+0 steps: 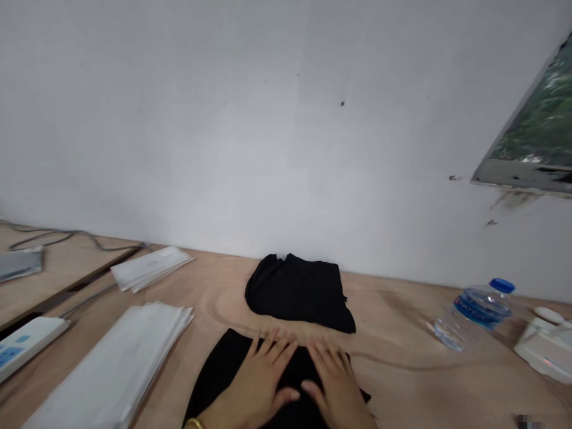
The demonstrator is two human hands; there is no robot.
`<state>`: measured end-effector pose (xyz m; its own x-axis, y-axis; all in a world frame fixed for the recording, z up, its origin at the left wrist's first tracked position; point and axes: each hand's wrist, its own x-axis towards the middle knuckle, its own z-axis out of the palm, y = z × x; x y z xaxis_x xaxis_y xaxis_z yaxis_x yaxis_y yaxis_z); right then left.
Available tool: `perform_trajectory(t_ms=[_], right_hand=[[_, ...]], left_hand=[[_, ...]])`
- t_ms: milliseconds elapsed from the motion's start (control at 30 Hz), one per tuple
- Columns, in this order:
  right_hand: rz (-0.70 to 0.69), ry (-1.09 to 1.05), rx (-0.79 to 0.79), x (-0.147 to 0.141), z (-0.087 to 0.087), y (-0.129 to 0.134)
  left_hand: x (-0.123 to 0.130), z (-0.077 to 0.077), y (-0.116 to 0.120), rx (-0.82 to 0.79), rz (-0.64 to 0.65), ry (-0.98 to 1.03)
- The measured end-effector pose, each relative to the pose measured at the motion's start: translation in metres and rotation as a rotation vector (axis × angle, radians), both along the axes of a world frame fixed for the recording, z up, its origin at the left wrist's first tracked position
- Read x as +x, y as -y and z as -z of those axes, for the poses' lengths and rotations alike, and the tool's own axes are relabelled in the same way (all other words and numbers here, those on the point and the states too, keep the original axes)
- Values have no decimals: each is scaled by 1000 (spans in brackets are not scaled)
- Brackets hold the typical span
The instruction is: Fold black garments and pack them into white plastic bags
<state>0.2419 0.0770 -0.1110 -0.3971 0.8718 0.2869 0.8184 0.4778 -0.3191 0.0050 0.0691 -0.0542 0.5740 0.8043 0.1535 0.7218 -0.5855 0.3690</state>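
The far black cloth (299, 292) lay on the wooden table (402, 369) close to the wall, and the near black cloth (214, 369) lay in front of it, apart from it and partly hidden beneath two hands. The left hand (257, 381) and the right hand (337, 381) were both open, palms down and fingers spread, gripping nothing; their thumbs pointed at each other, the tips just beside one another. The step in hand looked to be pressing or smoothing the near black cloth flat, though blur at the fingers made the contact hard to judge. The next move, as far as could be judged, called for even pressure out toward the edges, without nudging the far black cloth. To the left of the far black cloth lay a large stack of white packets (116, 357), on which no print could be read. Well to its right, a tilted plastic bottle (476, 313) with a blue cap bore a blue label (481, 308) whose pale letters seemed to read "WATER"; no other writing on it was legible, and no brand could be made out.
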Motion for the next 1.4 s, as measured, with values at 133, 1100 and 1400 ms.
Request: perform_trajectory(t_ms=[133, 1100, 1400], right_hand=[[-23, 173, -101, 4, 35, 18], [-13, -140, -479, 53, -63, -52], [-49, -12, -96, 77, -22, 20]], left_hand=[[-9, 6, 18, -170, 6, -86], [-16, -52, -66, -248, -157, -146], [-7, -27, 23, 27, -95, -296]])
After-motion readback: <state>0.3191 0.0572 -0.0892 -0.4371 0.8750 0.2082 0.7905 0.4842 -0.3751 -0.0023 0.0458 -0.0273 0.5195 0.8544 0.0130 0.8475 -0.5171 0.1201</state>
